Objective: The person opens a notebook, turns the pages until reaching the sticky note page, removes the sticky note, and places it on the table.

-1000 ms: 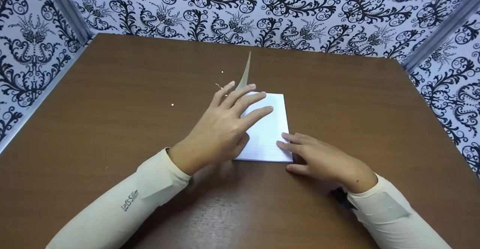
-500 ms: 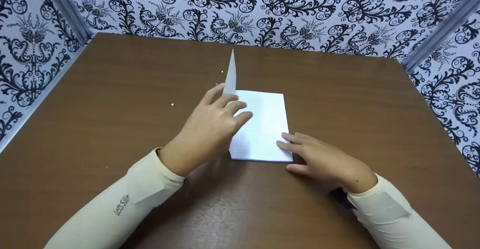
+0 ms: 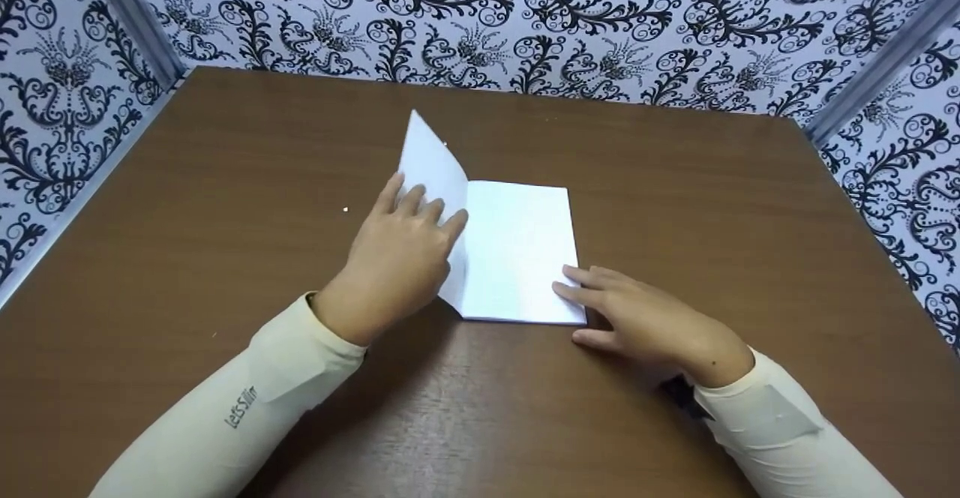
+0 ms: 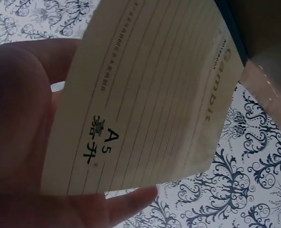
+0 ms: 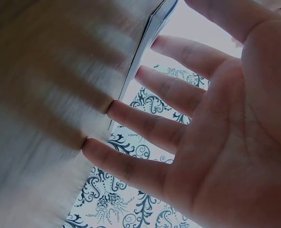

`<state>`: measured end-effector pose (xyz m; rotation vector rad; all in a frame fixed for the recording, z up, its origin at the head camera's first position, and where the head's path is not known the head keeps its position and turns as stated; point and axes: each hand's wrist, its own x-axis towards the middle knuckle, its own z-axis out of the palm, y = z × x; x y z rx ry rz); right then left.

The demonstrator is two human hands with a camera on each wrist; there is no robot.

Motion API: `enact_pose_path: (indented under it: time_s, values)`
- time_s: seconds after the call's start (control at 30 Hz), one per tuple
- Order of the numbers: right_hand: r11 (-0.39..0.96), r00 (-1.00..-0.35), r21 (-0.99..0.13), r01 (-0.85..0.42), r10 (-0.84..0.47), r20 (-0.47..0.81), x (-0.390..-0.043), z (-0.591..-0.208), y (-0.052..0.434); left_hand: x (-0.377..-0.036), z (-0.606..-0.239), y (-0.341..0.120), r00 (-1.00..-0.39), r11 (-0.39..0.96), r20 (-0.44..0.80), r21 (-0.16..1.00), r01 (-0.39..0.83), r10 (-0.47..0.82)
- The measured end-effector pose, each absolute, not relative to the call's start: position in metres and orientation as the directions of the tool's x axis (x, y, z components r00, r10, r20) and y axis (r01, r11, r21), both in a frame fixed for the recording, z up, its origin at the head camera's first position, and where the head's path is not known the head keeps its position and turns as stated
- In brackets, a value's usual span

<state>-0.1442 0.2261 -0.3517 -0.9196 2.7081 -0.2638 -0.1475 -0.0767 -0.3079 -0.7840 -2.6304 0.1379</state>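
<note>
A notebook with a white page on top lies open in the middle of the table in the head view. Its leaf stands raised at the left, tilted over the spine. My left hand lies against this leaf with fingers fairly straight and spread. In the left wrist view, the leaf's other face shows ruled lines and printing, including "A5", and hides parts of my fingers. My right hand rests at the notebook's lower right edge, fingers extended, two fingertips on the page. The right wrist view shows those fingers spread.
The brown wooden table spreads around the notebook. A small white scrap lies to the left. Patterned black-and-white panels stand along the back and both sides.
My left hand has moved left, swinging the raised leaf over from near upright to lean left and baring more of the page beneath. The right hand has kept its place.
</note>
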Motion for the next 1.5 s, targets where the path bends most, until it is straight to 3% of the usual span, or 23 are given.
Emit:
enact_pose_path:
  time_s: [0.27,0.53,0.77,1.5]
  values:
    - [0.789,-0.764,-0.25,-0.562,-0.61,-0.208,-0.144,-0.351,0.225,-0.155,-0.316,-0.081,-0.804,0.852,0.281,-0.146,0.504,0.524]
    - [0.789,-0.765,-0.246,-0.563,-0.61,-0.205,-0.144,-0.351,0.225,-0.16,-0.321,-0.078,-0.85,0.853,0.069,-0.069,0.517,0.521]
    - [0.794,-0.767,-0.243,-0.558,-0.605,-0.213,-0.143,-0.349,0.226,-0.161,-0.329,-0.073,-0.852,0.853,-0.052,0.007,0.521,0.521]
    - [0.784,-0.764,-0.233,-0.575,-0.617,-0.191,-0.143,-0.35,0.225,-0.159,-0.348,-0.065,-0.801,0.808,-0.114,0.118,0.577,0.588]
